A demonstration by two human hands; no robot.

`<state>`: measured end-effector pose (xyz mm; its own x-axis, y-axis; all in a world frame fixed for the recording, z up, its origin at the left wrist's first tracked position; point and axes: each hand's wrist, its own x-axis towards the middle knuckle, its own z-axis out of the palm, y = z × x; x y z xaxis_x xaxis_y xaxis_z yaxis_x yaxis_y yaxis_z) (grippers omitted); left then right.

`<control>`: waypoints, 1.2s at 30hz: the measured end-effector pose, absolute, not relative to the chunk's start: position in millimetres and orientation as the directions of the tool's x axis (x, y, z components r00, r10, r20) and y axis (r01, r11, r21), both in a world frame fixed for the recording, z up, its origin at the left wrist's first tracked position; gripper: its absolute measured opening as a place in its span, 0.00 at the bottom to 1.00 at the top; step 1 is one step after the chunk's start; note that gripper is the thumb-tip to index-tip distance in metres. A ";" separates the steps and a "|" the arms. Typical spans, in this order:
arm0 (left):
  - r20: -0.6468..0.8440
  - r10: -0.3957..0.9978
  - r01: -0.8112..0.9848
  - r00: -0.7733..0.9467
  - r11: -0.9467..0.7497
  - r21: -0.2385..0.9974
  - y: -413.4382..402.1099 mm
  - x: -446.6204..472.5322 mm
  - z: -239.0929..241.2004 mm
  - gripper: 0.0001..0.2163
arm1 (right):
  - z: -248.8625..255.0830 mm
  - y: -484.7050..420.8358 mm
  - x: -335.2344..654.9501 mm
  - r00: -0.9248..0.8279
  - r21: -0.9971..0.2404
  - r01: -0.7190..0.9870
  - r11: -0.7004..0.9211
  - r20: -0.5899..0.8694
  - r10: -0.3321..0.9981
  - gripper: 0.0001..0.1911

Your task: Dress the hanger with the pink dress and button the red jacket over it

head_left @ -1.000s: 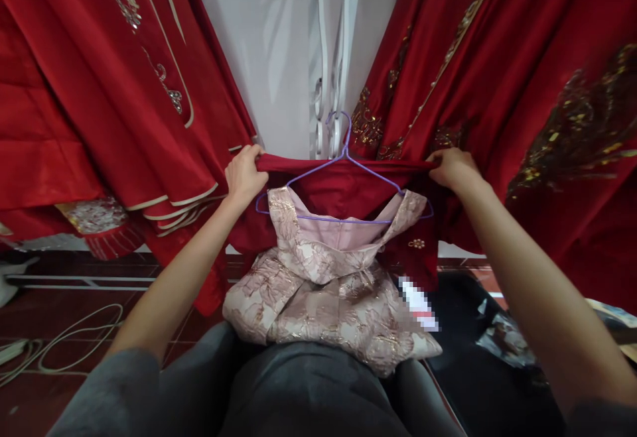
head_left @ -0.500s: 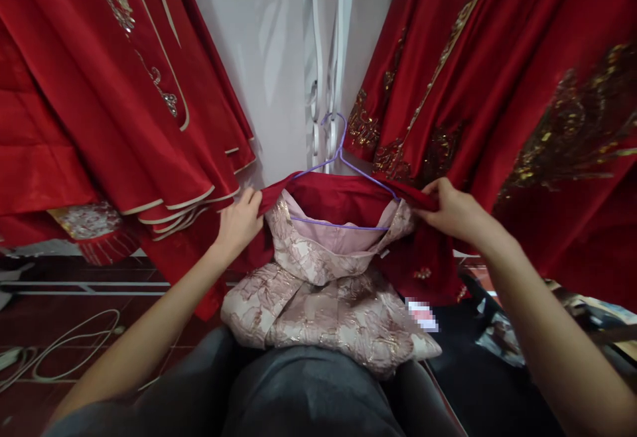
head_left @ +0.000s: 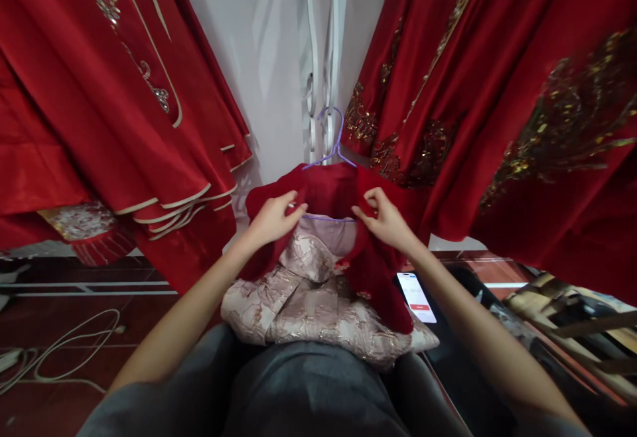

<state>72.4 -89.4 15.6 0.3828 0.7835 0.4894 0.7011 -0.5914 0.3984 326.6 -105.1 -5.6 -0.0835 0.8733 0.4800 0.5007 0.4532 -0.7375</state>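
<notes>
From the head feed I have the red jacket [head_left: 381, 284] in front of me, draped over a brocade dress [head_left: 313, 317] that lies across the lap, with a purple hanger [head_left: 338, 148] inside the neck. My left hand [head_left: 271, 221] and right hand [head_left: 391, 225] face each other at the jacket's two front edges. On both, the grip is nearly closed, thumb near curled fingers; I can't tell whether either has cloth pinched.

Beyond the hanger's hook I see white doors [head_left: 269, 59] with curved trim. Long red garments hang on either side: on the left, ones with pale piping [head_left: 164, 145]; on the right, ones with gold sequin work [head_left: 552, 132].

Down low, dark red floor tiles [head_left: 159, 331] show at left, with a pale cord [head_left: 118, 329] looped on them and a white rail [head_left: 79, 286] farther back. To the right, a lit phone [head_left: 417, 298] lies on a black surface [head_left: 462, 364], just beside the jacket's hem. Past my right forearm sits clutter too jumbled for me to name.
</notes>
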 end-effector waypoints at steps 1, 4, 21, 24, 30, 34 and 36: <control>0.447 0.782 0.686 0.435 -0.609 0.398 -95.7 82.6 13.6 0.11 | -8.5 -103.7 312.3 -0.148 -0.769 0.422 0.480 0.464 0.873 0.16; 0.336 0.821 0.763 0.461 -0.560 0.323 -109.7 104.7 6.9 0.09 | -19.5 -101.5 280.7 -0.259 -0.807 0.272 0.524 0.463 0.848 0.14; 0.390 0.871 0.419 0.299 -0.487 0.766 -104.9 93.6 -28.1 0.07 | -50.5 -121.8 274.5 -0.136 -0.854 0.079 0.514 0.501 0.855 0.13; 0.388 0.864 0.431 0.320 -0.498 0.753 -108.4 91.9 -26.1 0.07 | -50.1 -118.4 274.1 -0.092 -0.852 0.098 0.515 0.508 0.857 0.12; 0.414 0.847 0.439 0.334 -0.528 0.727 -106.5 91.0 -26.0 0.09 | -47.4 -115.9 275.2 -0.039 -0.845 0.140 0.516 0.516 0.856 0.12; 0.403 0.854 0.403 0.328 -0.513 0.758 -102.9 89.7 -27.8 0.08 | -48.8 -115.2 277.7 -0.015 -0.849 0.133 0.511 0.514 0.858 0.11; 0.397 0.854 0.412 0.336 -0.512 0.754 -102.2 89.5 -27.8 0.08 | -49.3 -115.1 277.6 -0.022 -0.852 0.128 0.508 0.510 0.860 0.11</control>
<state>89.5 -102.2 -27.8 0.3357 0.8544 0.3967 0.4124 -0.5119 0.7535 277.6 -115.1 -49.3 -0.0223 0.8601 0.5097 0.1281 0.5081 -0.8518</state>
